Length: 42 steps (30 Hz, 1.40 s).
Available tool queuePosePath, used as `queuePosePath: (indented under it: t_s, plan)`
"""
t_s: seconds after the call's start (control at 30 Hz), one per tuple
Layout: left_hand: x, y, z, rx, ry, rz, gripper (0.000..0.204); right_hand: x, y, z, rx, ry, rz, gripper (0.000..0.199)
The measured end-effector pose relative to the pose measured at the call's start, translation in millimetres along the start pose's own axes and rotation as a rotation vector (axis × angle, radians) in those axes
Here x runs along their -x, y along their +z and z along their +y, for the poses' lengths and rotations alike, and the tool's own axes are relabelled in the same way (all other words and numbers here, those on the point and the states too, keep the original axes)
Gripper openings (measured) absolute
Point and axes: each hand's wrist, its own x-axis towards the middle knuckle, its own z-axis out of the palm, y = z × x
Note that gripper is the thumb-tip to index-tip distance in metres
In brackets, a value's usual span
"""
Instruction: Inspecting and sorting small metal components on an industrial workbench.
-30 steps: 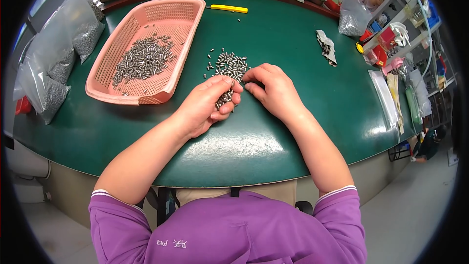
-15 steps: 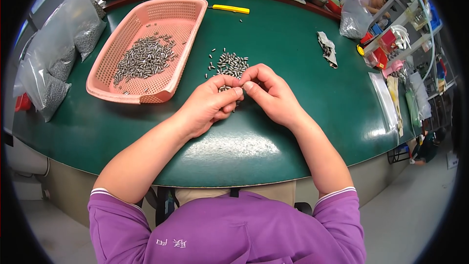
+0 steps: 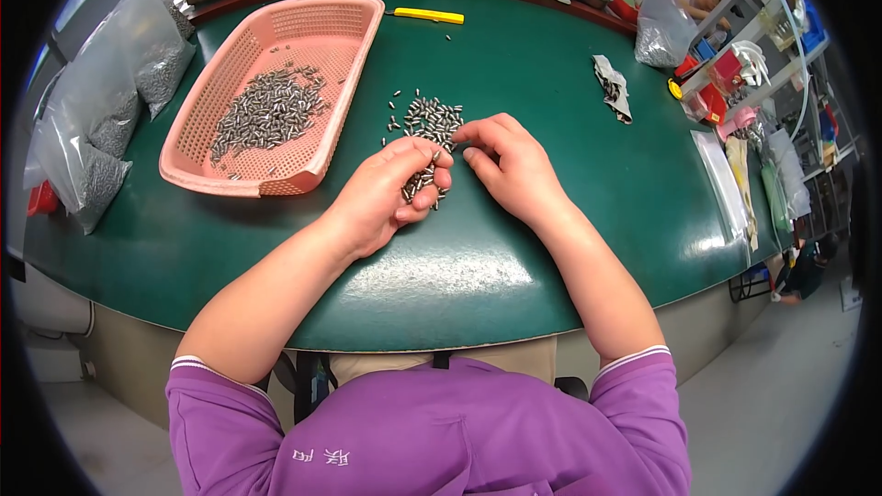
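Observation:
A loose pile of small silver metal pins (image 3: 432, 119) lies on the green table (image 3: 514, 64). My left hand (image 3: 390, 193) is cupped around a handful of these pins, fingers curled, just below the pile. My right hand (image 3: 510, 161) sits beside it to the right, fingertips pinched at the pile's near edge and touching the left hand's fingers. A pink plastic basket (image 3: 276, 92) to the left holds several more of the same pins (image 3: 271, 110).
Clear bags of metal parts (image 3: 101, 129) rest at the table's left edge. A yellow tool (image 3: 430, 15) lies at the back, a crumpled wrapper (image 3: 614, 87) to the right. Shelves with bins and bags (image 3: 735, 73) crowd the right side.
Both hands have drawn slightly nearer to me. The left hand has turned palm-up with pins in it, and the right hand's fingers moved in to meet it.

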Motion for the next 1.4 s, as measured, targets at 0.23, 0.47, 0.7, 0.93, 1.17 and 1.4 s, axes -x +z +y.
queuePosePath:
  t_s: [0.23, 0.47, 0.7, 0.93, 1.17, 1.4]
  plan:
    - [0, 0, 0, 0.037, 0.009, 0.016, 0.017, 1, 1, -1, 0.239, -0.094, -0.008, 0.014]
    - [-1, -2, -2, 0.002, 0.002, 0.026, 0.017, 0, -3, -14, -0.179, 0.068, -0.062, 0.008]
    - [0, 1, -3, -0.015, 0.021, -0.056, 0.022, 3, 2, -12, -0.669, 0.03, -0.215, 0.009]
    - [0, 0, -2, -0.007, 0.031, -0.051, 0.013, -2, 2, -7, -0.407, 0.045, 0.01, 0.012]
    - [1, 3, 0, 0.012, -0.002, -0.017, 0.017, -4, -2, 12, 0.076, -0.026, 0.137, 0.021]
    - [2, 2, 0, 0.023, 0.009, -0.012, 0.02, -5, -1, 11, 0.262, -0.08, 0.106, 0.016]
